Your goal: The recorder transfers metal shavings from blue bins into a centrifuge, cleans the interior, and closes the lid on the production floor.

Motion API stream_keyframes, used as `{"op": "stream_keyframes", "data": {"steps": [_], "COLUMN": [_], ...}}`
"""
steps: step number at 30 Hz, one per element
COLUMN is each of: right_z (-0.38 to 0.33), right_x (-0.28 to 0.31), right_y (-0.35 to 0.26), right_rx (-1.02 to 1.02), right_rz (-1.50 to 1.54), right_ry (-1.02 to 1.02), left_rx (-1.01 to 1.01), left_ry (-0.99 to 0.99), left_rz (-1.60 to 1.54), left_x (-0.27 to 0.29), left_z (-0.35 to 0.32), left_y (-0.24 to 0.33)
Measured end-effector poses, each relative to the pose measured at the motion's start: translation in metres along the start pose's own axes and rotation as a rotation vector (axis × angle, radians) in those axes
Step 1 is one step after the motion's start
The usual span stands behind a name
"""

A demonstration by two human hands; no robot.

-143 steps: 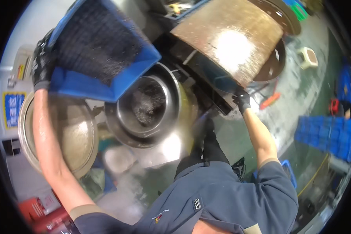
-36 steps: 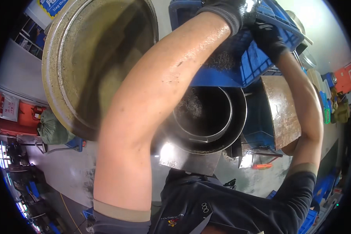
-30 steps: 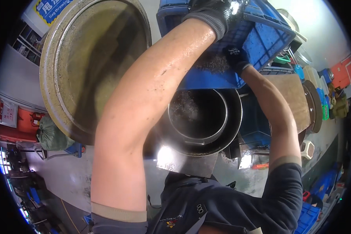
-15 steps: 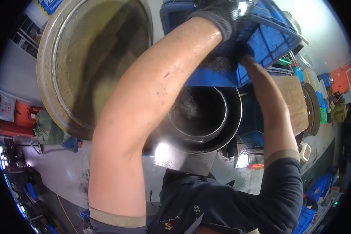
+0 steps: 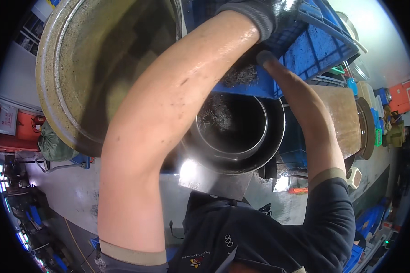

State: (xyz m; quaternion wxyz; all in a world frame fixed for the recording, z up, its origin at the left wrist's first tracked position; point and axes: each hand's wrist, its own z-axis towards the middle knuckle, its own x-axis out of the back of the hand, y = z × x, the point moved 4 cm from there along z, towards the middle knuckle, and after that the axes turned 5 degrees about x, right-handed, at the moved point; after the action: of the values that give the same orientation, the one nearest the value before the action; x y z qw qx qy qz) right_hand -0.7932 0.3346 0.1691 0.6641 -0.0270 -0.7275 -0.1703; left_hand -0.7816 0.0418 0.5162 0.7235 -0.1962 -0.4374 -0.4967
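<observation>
A blue plastic crate [image 5: 321,52] is at the top middle, tilted, its near edge over a round dark metal bowl [image 5: 246,120]. Thin dark metal bits, like small pins or nails, form a pile [image 5: 241,76] at the crate's near edge. More such bits [image 5: 216,113] lie in the bowl, at its left side. My left hand [image 5: 282,11], in a dark wet-looking glove, is over the crate at the upper picture edge; its fingers cannot be made out. My right hand [image 5: 263,58], gloved too, reaches into the crate beside the pile, its fingers hidden in shadow and behind my left forearm.
A large round tub [image 5: 54,91] with a thick rim stands at left. A brown board [image 5: 337,118] is right of my right forearm. A metal plate [image 5: 214,177] lies below the bowl. Red boxes [image 5: 401,95] stand at far right, a green sack [image 5: 54,143] at far left.
My right hand has moved left inside the crate, toward the pile. More metal bits show in the bowl and at the crate's near edge. The view has shifted slightly.
</observation>
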Motion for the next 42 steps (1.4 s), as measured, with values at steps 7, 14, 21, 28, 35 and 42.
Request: {"op": "stream_keyframes", "data": {"steps": [7, 14, 21, 28, 35, 42], "right_z": [-0.017, -0.111, 0.009, -0.100, -0.132, -0.089], "right_x": [-0.021, 0.178, 0.118, 0.228, 0.133, 0.163], "right_y": [-0.063, -0.128, -0.103, -0.166, -0.171, -0.123], "right_rx": [0.190, 0.080, 0.244, 0.324, 0.652, 0.147], "right_rz": [0.159, 0.782, 0.358, 0.489, 0.517, 0.237], "right_ry": [-0.013, 0.084, 0.373, -0.084, 0.029, 0.104], "left_rx": [-0.007, 0.010, -0.059, 0.061, 0.047, 0.064], "left_ry": [-0.007, -0.012, -0.033, -0.064, -0.042, -0.055], "left_rz": [-0.008, 0.021, 0.006, 0.125, 0.067, 0.076], "left_x": [-0.001, 0.002, -0.009, -0.002, 0.001, 0.001], "left_z": [0.000, 0.000, 0.015, -0.004, 0.000, -0.004], "left_y": [0.018, 0.019, 0.065, 0.019, 0.042, 0.036]}}
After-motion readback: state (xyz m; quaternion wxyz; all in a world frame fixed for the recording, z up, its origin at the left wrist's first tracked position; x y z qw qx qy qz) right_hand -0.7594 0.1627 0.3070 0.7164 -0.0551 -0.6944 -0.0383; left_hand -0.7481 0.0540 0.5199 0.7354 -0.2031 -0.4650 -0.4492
